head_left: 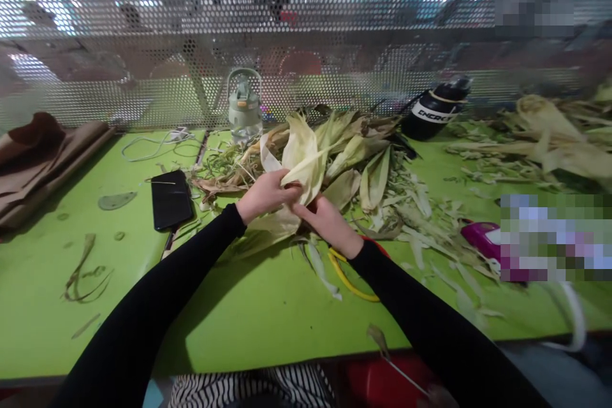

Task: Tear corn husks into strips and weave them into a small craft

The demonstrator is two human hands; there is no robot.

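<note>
Both hands meet over the middle of a green table. My left hand (268, 194) has its fingers closed on a pale corn husk (306, 162) that fans upward from between the hands. Just right of it, my right hand (331, 222) pinches the lower end of the same husk; its fingertips are partly hidden. A wide husk piece (268, 233) spreads below the left hand. Behind the hands lies a pile of dried corn husks (358, 153), with shreds scattered to its right. A yellow loop (351, 284) passes under my right wrist.
A black phone (172, 201) and folded brown paper (62, 153) lie left. A clear bottle (245, 111) and a black bottle (433, 111) stand at the perforated screen (306, 6). More husks (554, 134) and a purple object (480, 239), partly blurred, are right.
</note>
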